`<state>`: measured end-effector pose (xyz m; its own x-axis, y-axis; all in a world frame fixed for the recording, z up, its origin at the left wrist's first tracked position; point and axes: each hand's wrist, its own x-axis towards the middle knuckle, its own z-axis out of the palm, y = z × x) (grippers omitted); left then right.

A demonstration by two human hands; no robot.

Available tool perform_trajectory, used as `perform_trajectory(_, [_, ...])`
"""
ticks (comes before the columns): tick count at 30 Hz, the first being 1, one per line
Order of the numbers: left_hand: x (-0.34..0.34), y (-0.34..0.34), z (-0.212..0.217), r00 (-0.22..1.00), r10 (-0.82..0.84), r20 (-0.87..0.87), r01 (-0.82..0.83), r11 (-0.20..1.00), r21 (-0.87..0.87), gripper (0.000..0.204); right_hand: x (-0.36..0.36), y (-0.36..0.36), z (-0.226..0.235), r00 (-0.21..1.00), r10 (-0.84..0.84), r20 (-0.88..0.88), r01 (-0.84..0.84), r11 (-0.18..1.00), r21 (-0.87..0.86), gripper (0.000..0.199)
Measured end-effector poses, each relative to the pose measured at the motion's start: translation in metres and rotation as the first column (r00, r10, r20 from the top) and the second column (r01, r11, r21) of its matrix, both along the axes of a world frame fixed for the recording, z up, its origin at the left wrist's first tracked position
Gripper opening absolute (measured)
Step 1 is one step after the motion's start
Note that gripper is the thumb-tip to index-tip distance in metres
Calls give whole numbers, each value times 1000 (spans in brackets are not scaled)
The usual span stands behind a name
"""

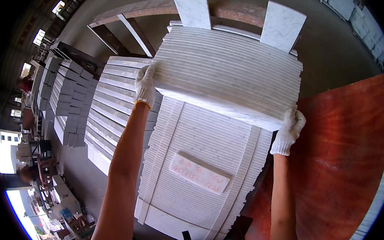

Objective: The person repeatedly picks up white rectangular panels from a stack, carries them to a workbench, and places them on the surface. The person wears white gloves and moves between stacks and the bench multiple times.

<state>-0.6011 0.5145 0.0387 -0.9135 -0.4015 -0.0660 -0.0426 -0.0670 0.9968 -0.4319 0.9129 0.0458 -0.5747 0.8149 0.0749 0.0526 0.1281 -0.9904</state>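
Note:
A white veined marble slab (219, 104) forms the front of an upper row of upright marble slabs (228, 59). My left hand (145, 81), in a white knit glove, is closed round the left end of this front slab. At its right end, my right hand (289, 130), gloved the same way, is closed on the corner. Some fingers of both hands are hidden. Below lies a wider layer of tightly packed slabs (201, 134), crossed by two narrow strips. A small marble offcut (200, 172) with red handwriting rests on this lower layer.
Two marble pieces (191, 9) (282, 25) stand behind the row, near a wooden beam frame (138, 10). More slab stacks (112, 98) (67, 100) stand to the left. A reddish-brown board (333, 164) lies at the right. People are at the far left.

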Motion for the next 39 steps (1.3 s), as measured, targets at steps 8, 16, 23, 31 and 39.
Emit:
perform_trajectory(8, [2,-1,-2,999,28,-19,-27,999,17,29,8,4,-10,999,43,-16,-42,998,54,33])
perform_trajectory(16, [14,-9,-1,1000,-22,-9,23,987,159,24,20,-12,-7,985,49,-168,-54,998,-21,35])
perform_trajectory(23, [29,-3,-2,1000,2,-26,5,970,243,38,33,0,-22,904,327,-276,-336,942,14,35])
perform_trajectory(31, [32,-13,5,996,94,8,-93,954,284,32,21,1,-32,943,229,-243,-179,961,212,25])
perform_trajectory(39, [169,-3,51,967,215,138,-239,952,192,24,93,18,2,963,226,-149,-243,964,-109,23])
